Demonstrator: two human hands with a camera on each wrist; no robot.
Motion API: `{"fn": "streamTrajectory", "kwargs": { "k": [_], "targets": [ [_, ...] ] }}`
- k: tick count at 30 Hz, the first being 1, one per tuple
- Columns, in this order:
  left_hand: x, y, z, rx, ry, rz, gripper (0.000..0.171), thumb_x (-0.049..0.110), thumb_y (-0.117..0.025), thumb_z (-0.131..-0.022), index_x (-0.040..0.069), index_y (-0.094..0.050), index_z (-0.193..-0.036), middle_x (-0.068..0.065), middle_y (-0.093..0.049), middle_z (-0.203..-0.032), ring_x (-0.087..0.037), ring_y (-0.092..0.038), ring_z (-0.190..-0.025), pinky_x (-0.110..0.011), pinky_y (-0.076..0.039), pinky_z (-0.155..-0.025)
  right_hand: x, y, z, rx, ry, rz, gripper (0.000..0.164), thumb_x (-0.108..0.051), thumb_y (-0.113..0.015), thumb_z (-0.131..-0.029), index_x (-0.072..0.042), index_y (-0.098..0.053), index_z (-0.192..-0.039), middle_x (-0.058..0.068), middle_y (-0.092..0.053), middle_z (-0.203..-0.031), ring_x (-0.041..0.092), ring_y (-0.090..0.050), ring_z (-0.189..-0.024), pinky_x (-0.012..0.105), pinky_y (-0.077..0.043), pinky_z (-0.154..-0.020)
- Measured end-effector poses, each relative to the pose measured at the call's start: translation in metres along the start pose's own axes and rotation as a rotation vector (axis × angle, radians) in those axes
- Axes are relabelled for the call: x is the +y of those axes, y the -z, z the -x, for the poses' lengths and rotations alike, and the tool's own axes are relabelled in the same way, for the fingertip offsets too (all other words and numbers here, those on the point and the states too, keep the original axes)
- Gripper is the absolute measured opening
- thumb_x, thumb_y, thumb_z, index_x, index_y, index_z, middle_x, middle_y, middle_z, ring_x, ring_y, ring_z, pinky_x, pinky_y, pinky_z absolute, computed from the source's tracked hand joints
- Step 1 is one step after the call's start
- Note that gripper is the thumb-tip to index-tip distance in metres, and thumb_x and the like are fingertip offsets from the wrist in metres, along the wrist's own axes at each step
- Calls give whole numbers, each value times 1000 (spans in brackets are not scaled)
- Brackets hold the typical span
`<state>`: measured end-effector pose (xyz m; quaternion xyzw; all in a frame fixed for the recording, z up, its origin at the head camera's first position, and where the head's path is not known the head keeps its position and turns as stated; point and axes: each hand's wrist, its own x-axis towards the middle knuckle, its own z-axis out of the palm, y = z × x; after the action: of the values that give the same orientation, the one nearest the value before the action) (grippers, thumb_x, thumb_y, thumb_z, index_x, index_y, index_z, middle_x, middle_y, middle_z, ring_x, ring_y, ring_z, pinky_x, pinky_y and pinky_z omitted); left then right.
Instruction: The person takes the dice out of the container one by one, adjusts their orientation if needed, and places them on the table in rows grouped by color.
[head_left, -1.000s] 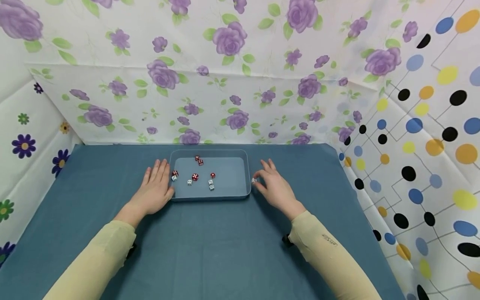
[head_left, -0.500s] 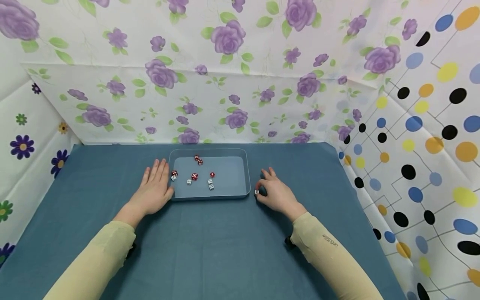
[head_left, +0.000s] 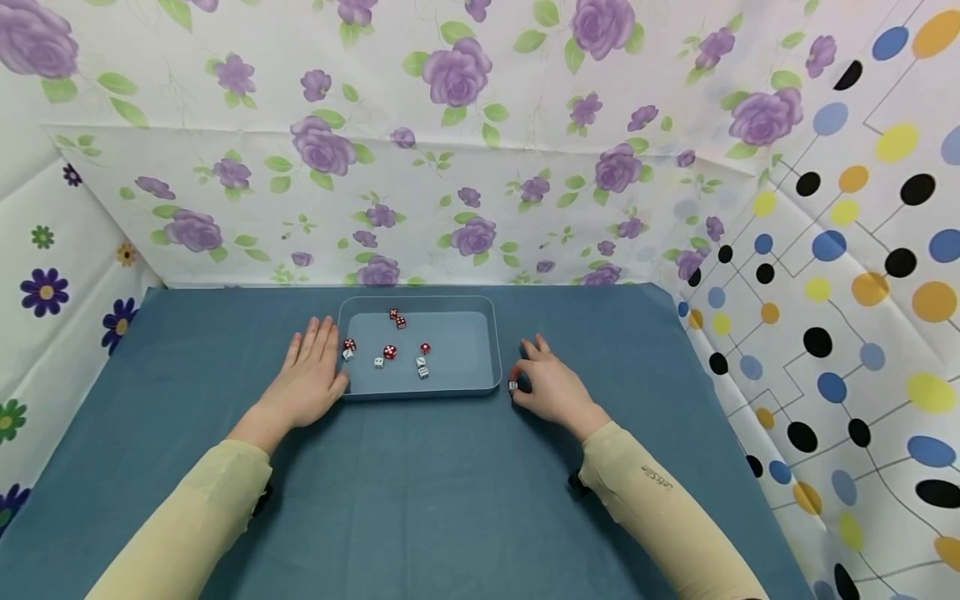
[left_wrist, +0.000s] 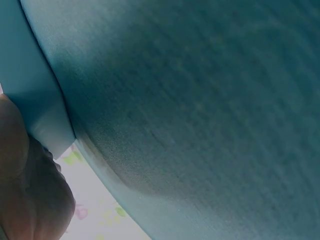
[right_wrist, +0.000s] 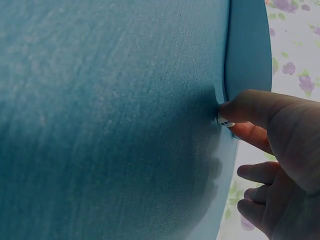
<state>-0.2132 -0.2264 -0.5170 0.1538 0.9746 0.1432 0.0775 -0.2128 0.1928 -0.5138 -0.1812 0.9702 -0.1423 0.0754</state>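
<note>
A shallow blue-grey tray (head_left: 465, 350) lies on the table with several red dice and white dice in it. One red die (head_left: 390, 352) is near the middle left, and a white die (head_left: 378, 362) lies beside it. My left hand (head_left: 303, 387) rests against the tray's left side, its fingers straight and together. Just outside the tray's right side, my right hand (head_left: 555, 387) pinches another white die (head_left: 513, 386) between thumb and index finger, low at the tablecloth. In the right wrist view this pinched die (right_wrist: 225, 121) shows black pips; the other fingers are held apart from it.
A blue-green cloth (head_left: 450, 483) covers the table. Behind it hangs a white sheet with purple flowers (head_left: 472, 237). A dotted sheet (head_left: 832, 292) stands along the right, and another floral sheet (head_left: 45, 292) along the left.
My right hand has moved slightly down and right, bringing the pinched white die from the tray's right rim down to the cloth. The left hand and the dice in the tray have stayed put.
</note>
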Motion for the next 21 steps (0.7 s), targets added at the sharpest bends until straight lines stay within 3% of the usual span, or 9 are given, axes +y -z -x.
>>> {"fn": "streamTrajectory", "kwargs": {
  "k": [12, 21],
  "targets": [
    [2, -6, 8, 7, -15, 15, 78, 25, -46, -113, -12, -2, -166, -30, 6, -175, -45, 14, -161, -60, 8, -129, -4, -3, 8, -11, -21, 11, 13, -25, -78, -99, -18, -77, -111, 27, -35, -168, 44, -16, -162, 62, -44, -114],
    [1, 0, 3, 17, -23, 9, 78, 24, -45, -113, -13, -1, -166, -30, 8, -175, -45, 15, -161, -58, 9, -129, -4, -2, 2, -4, -38, 24, 14, -26, -78, -99, -20, -77, -111, 25, -34, -169, 43, -15, -162, 61, -43, -116]
  ]
}}
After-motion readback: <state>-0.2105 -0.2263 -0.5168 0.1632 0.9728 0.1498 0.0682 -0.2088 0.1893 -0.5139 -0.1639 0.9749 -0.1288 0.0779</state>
